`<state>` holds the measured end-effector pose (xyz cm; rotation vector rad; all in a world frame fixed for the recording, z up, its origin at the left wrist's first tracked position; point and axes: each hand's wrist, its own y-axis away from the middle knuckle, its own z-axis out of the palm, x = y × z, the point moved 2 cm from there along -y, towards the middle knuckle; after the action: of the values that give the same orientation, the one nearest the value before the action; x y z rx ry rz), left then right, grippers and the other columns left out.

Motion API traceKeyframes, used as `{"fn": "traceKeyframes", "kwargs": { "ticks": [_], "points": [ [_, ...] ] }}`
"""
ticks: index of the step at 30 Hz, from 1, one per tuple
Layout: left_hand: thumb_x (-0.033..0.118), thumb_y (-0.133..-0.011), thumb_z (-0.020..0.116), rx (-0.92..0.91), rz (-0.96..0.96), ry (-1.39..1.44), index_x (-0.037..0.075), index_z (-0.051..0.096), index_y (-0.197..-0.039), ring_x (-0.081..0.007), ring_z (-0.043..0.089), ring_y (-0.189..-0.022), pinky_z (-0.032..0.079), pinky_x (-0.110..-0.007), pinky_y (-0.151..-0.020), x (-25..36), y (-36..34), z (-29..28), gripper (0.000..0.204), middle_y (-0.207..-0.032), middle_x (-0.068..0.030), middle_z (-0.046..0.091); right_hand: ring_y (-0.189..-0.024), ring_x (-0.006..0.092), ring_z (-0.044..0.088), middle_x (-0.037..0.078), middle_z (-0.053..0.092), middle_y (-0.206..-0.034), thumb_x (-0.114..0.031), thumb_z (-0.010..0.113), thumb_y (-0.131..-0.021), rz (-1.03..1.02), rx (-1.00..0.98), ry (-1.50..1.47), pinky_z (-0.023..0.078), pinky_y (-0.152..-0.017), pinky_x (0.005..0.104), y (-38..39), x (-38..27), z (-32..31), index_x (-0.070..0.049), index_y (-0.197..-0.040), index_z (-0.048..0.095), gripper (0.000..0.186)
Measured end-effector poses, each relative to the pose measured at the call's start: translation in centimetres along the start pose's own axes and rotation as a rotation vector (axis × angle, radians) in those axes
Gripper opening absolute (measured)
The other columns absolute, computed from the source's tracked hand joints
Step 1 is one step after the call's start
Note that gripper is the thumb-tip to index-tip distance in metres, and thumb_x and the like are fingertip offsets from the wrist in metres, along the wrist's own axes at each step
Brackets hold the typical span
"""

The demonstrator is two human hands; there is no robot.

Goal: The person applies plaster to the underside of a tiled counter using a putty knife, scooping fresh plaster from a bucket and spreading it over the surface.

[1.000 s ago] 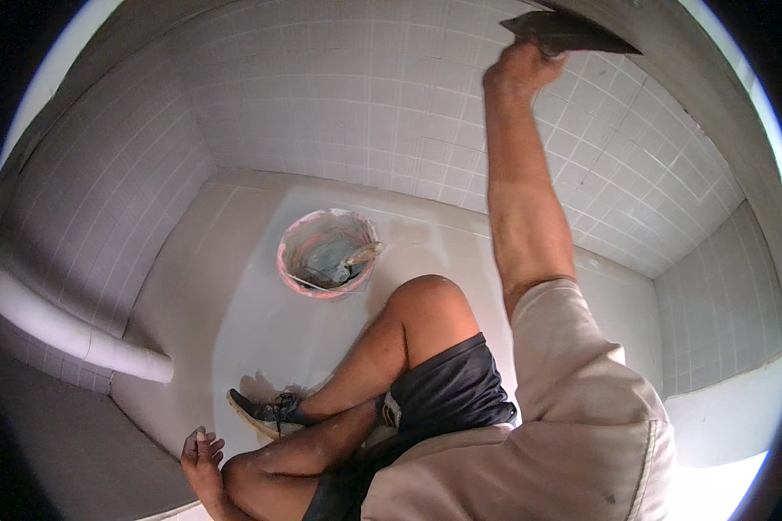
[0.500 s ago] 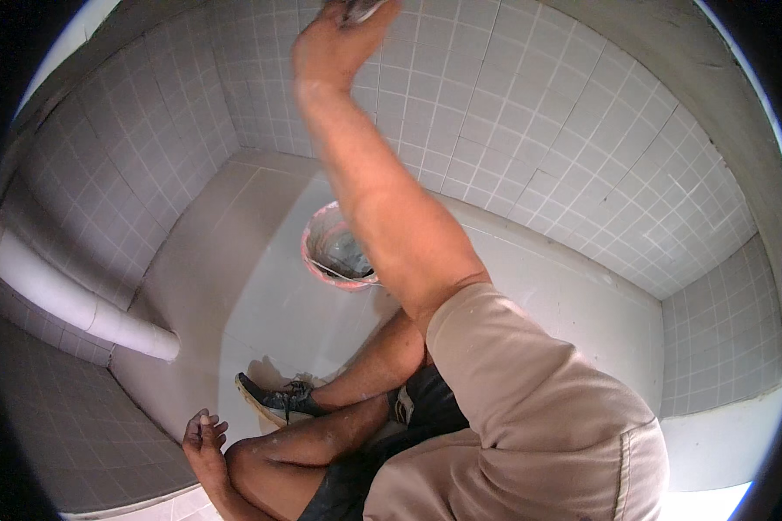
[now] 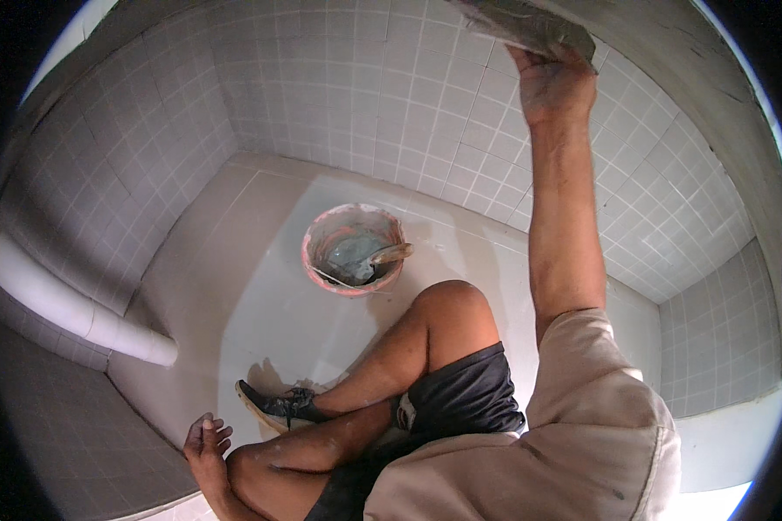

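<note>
High at the upper right, my right hand (image 3: 558,87) is closed on the edge of a grey, flat, smeared sheet-like piece (image 3: 530,26) against the tiled wall; its exact kind is unclear. My left hand (image 3: 205,445) rests low on the left beside my bent knee, fingers loosely curled and apart, holding nothing. On the floor ahead of my legs stands a pinkish bucket (image 3: 307,252), its walls smeared and grey paste (image 3: 352,250) inside. A tool with a brown handle (image 3: 393,253) leans in it, its lower end in the paste.
Small grey tiles cover the walls (image 3: 426,104) around me. A white pipe (image 3: 87,313) slopes along the left wall to the floor. My shoe (image 3: 278,404) and folded legs sit close in front of the bucket (image 3: 356,291), on the smooth pale floor (image 3: 274,304).
My right arm has swung from the upper middle to the upper right, along the wall. The bucket and the tool handle now show fully. My left hand has hardly moved.
</note>
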<state>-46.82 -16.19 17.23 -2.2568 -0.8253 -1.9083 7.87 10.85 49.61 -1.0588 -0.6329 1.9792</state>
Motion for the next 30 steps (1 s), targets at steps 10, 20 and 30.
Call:
{"fn": "traceKeyframes", "kwargs": {
  "ticks": [10,20,30],
  "points": [
    [0.038,-0.101,0.061,0.01,0.02,-0.081,-0.003,0.06,-0.128,-0.0211,0.069,-0.088,0.053,-0.032,-0.073,-1.2,-0.3,-0.7,0.049,-0.104,-0.0108,0.068,-0.131,0.0401,0.048,0.023,0.048,-0.139,-0.007,0.037,-0.102,-0.041,-0.133,-0.035,0.042,-0.113,0.0604,4.0,-4.8,3.6,0.007,-0.136,0.042,0.037],
    [0.035,-0.102,0.059,-0.008,0.013,-0.079,-0.003,0.06,-0.128,-0.0209,0.068,-0.089,0.052,-0.032,-0.073,-0.8,-0.2,-0.2,0.046,-0.105,-0.0112,0.068,-0.105,0.0242,0.06,0.012,0.06,-0.118,0.005,0.054,-0.091,-0.427,0.338,0.252,0.052,-0.093,0.0422,-1.5,-0.8,-10.2,-0.002,-0.124,0.05,0.034],
    [0.034,-0.102,0.06,0.048,0.055,-0.095,-0.004,0.06,-0.13,-0.0197,0.067,-0.088,0.051,-0.031,-0.074,-0.4,0.4,-0.1,0.047,-0.101,-0.0118,0.068,-0.082,0.0136,0.053,0.004,0.055,-0.092,0.005,0.055,-0.088,-0.669,0.296,0.089,0.046,-0.07,0.0306,-6.9,11.3,-0.3,-0.004,-0.106,0.047,0.022]
  ]
}}
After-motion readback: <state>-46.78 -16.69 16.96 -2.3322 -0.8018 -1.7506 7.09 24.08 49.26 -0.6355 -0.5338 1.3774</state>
